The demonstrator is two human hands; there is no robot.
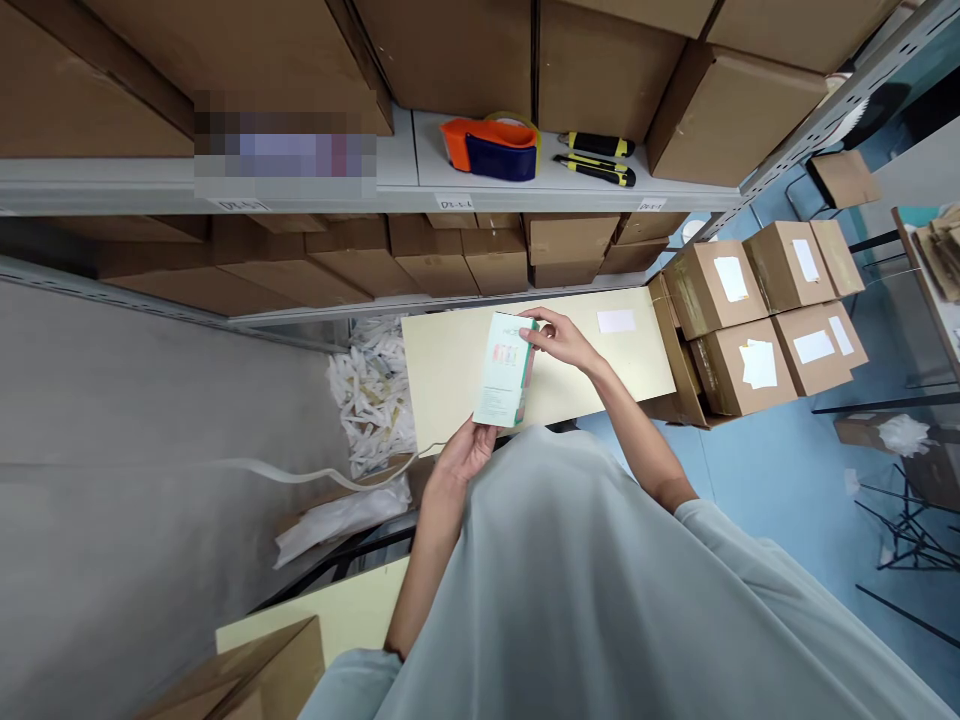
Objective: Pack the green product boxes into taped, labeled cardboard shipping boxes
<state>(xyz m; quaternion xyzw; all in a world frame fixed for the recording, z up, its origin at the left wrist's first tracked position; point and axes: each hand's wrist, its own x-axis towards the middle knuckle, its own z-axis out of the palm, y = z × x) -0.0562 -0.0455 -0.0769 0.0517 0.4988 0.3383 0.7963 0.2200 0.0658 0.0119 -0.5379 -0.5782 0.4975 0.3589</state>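
A white and green printed carton (pixel 501 372) is held up above the cream tabletop (pixel 442 375), its broad printed face towards me. My left hand (pixel 466 452) supports it from below, with the fingers going behind the bottom edge. At the upper right corner, my right hand (pixel 559 338) grips the carton between thumb and fingers. Small coloured pictures and lines of print show on the face, too small to read. A white paper slip (pixel 616 321) lies on the tabletop to the right of my right hand.
Cardboard boxes (pixel 457 60) fill the shelf above, where an orange and blue tape dispenser (pixel 491 148) and yellow-black utility knives (pixel 598 158) lie. Labelled cartons (pixel 716 285) are stacked at right. White shredded-looking material (pixel 371 395) and a white cable (pixel 300 474) are at left.
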